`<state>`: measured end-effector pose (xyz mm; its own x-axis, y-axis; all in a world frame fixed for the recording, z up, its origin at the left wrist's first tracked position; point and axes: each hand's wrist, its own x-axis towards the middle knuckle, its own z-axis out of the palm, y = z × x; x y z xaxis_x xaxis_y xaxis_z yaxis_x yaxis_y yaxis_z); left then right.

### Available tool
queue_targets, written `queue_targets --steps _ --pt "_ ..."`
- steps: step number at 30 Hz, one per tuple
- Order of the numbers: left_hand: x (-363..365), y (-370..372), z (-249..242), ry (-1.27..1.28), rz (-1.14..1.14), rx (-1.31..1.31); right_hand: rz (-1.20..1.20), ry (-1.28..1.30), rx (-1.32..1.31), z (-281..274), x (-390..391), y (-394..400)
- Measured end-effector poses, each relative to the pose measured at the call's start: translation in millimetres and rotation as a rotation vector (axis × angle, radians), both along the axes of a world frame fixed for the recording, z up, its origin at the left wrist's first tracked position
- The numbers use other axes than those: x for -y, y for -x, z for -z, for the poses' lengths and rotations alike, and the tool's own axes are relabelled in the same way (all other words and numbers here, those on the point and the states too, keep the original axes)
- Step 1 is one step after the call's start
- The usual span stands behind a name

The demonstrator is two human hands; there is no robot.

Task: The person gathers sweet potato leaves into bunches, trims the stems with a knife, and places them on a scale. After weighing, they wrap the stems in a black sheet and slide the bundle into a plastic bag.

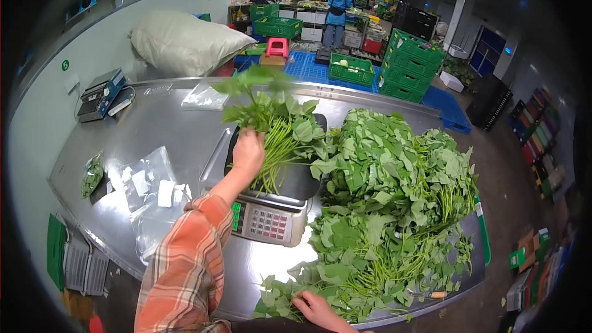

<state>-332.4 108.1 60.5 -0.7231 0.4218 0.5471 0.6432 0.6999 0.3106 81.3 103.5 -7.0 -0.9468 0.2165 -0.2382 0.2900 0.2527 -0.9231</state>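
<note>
My left hand (248, 155), in a plaid sleeve, is closed around stems at the left of a bunch of leafy greens (280, 132). The bunch lies on the black pan of a digital scale (268, 222); some leaves above the hand are blurred. At the table's near edge, my right hand (320, 311) has its fingers curled against loose leaves (277, 299), apparently gripping some. A large heap of the same long-stemmed greens (394, 179) covers the table's right side. A tool with an orange handle (436, 295) lies at the heap's lower edge.
Clear plastic bags (148, 191) with white labels lie left on the steel table (185, 126), near a small bagged bunch (92, 176). Another device (102, 95) stands at the back left. Beyond are a big white sack (185, 43), stacked green crates (410, 65) and a person in blue (337, 12).
</note>
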Motion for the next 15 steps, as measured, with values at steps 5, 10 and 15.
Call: queue_targets --steps 5,10,15 --pt "-15.0 17.7 11.3 0.512 -0.090 0.287 -0.027 -0.252 -0.183 -21.9 -21.4 3.5" --pt "18.9 29.9 -44.8 0.485 0.012 0.231 0.224 -0.440 -0.128 -34.0 -69.4 -27.1" --pt "95.9 48.1 -38.1 0.066 0.013 0.363 0.320 -1.064 0.441 -55.7 -115.1 -59.7"
